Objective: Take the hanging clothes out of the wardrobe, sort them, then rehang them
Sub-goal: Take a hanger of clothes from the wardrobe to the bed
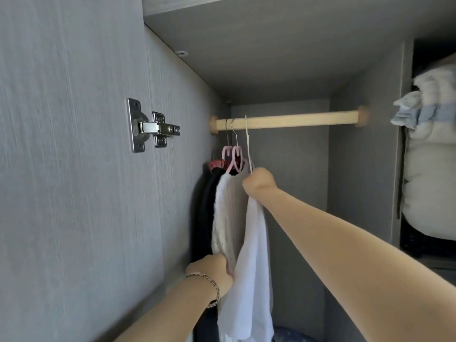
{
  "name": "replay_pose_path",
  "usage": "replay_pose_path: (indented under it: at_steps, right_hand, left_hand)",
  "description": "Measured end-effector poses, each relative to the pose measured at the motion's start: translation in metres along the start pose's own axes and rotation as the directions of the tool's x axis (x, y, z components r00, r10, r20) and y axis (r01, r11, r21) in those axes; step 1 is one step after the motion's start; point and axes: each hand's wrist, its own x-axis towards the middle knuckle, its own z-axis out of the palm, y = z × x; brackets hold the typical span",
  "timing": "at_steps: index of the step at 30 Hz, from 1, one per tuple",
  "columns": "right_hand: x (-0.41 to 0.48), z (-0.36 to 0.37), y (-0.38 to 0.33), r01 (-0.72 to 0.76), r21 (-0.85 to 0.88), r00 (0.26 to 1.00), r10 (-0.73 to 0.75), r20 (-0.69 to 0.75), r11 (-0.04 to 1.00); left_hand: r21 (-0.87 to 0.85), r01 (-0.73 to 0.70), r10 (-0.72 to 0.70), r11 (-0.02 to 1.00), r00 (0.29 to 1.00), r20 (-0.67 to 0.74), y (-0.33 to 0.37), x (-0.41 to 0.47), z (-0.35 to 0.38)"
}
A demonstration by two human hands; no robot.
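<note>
A wooden rail (296,120) spans the grey wardrobe. Three hangers crowd its left end: two pink hangers (233,157) and a white hanger (248,146). On them hang a black garment (204,208), a cream knit garment (228,218) and a white garment (251,280). My right hand (259,181) grips the white hanger at its shoulder, just under the hook. My left hand (212,270), with a bracelet on the wrist, reaches between the cream and white garments; its fingertips are hidden behind the cloth.
The open wardrobe door (74,169) with a metal hinge (150,127) stands close on the left. The rail's right part is bare. Folded bedding and towels (429,154) fill the compartment at the right. A dark patterned thing (293,335) lies at the bottom.
</note>
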Motion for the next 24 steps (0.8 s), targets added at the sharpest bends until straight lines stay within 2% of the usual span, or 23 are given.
replay_pose_path:
  at_steps: [5,10,17,21,24]
  right_hand:
    - [-0.007,-0.038,0.005,0.101,-0.022,0.988,-0.103,-0.117,0.995]
    - [-0.047,-0.068,0.018,0.16,-0.133,0.981,-0.173,-0.088,0.978]
    - [-0.134,-0.114,0.059,0.038,-0.136,0.994,-0.051,-0.097,0.99]
    - [-0.206,-0.135,0.084,-0.065,-0.122,0.992,0.051,-0.113,0.99]
    - [-0.27,-0.148,0.099,-0.143,-0.178,0.982,0.117,-0.148,0.974]
  left_hand:
    - [0.024,-0.024,0.025,0.999,1.0,-0.019,0.011,-0.009,0.001]
    - [0.043,-0.018,0.018,0.999,1.0,-0.012,0.03,-0.031,0.004]
    - [0.014,-0.075,0.074,0.997,0.995,0.069,0.066,-0.071,0.023]
    - [-0.057,-0.189,0.196,0.98,0.97,0.144,0.094,-0.11,0.042]
    - [-0.05,-0.329,0.333,0.943,0.924,0.188,0.112,-0.142,0.066]
